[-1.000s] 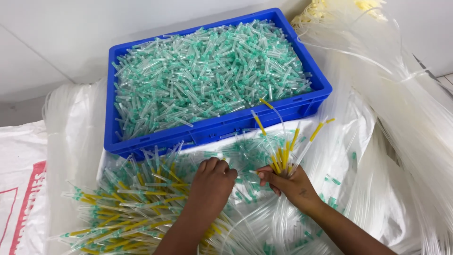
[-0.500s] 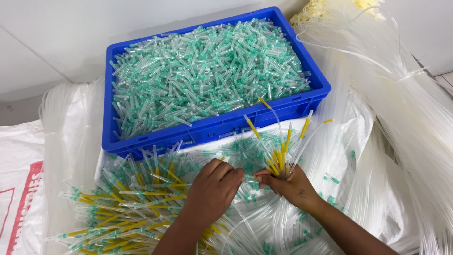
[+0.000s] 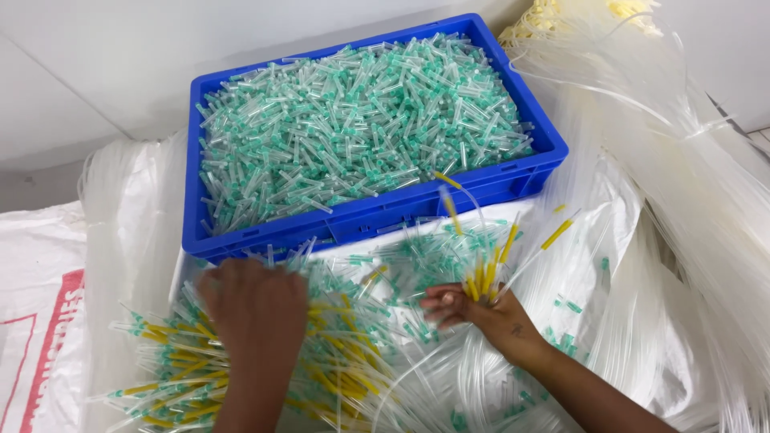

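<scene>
While the blue crate remains heaped with green-capped pieces, work looks only partly done: many yellow-and-green tube ends lie loose just in front of it. Right hand, front-right of crate, is clenched on a small yellow-tipped bunch. Left hand, front-left, rests spread on the loose pile, gripping nothing visible.

This looks like a small assembly or packing workshop for medical tubing parts. A blue plastic crate brims with green-capped clear pieces, and loose piles of clear tubing and yellow-tipped tubes lie on plastic sheeting beside a woven sack.
</scene>
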